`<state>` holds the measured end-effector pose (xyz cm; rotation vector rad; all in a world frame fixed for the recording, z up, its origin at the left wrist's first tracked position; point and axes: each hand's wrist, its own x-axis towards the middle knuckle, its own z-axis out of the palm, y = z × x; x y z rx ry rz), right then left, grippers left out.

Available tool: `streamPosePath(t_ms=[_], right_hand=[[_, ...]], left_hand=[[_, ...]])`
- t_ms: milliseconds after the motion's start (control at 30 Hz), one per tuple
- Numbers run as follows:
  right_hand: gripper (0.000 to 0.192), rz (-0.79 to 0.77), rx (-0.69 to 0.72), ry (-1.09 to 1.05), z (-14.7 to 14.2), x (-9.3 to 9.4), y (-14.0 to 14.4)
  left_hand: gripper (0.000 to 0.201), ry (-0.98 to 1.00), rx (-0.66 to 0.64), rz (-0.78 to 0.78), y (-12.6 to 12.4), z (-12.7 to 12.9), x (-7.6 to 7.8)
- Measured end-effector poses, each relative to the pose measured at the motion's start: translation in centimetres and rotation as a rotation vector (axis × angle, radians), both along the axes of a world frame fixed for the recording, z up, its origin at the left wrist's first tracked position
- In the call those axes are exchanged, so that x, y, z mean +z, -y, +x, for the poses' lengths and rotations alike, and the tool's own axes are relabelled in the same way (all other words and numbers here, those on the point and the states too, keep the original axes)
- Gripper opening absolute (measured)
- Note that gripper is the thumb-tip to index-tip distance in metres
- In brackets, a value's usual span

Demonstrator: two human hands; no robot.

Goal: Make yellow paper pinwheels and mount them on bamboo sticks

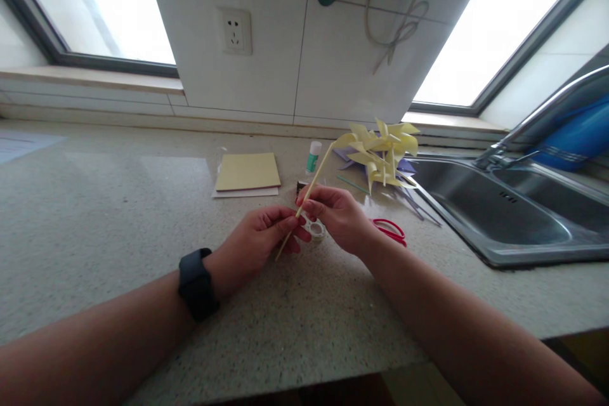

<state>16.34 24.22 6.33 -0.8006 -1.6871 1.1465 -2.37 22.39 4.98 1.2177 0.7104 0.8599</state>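
Note:
My left hand (266, 233), with a dark watch on its wrist, pinches the lower part of a thin pale-yellow stick (320, 171). Just above it, the fingers of my right hand (340, 214) close on the same stick. The stick slants up to the right and bends near its top; whether it joins the yellow paper pinwheels (380, 155) behind, I cannot tell. A clear roll of tape (316, 229) lies beneath my hands, partly hidden. Right of my right hand are red scissor handles (391, 233), partly covered by my wrist.
A glue stick (313, 157) stands behind my hands, left of the pinwheels and purple paper (406, 168). A stack of yellow paper (250, 171) lies left of it. The steel sink (480, 254) and faucet (523, 117) border the counter (118, 228) on the right.

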Motion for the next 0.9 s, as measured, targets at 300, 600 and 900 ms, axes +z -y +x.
streamPosePath(t_ms=[300,600,900], right_hand=[[0.022,-0.021,0.078,-0.052,0.15,-0.44,-0.08],[0.027,-0.042,-0.014,-0.06,-0.15,-0.29,-0.03],[0.026,-0.005,-0.035,-0.022,-0.22,-0.15,0.09]], left_hand=[[0.024,0.022,-0.099,0.032,-0.26,-0.31,-0.29],[0.03,0.001,-0.03,0.064,0.17,0.05,-0.35],[0.026,-0.005,-0.041,0.055,0.09,0.18,-0.24]])
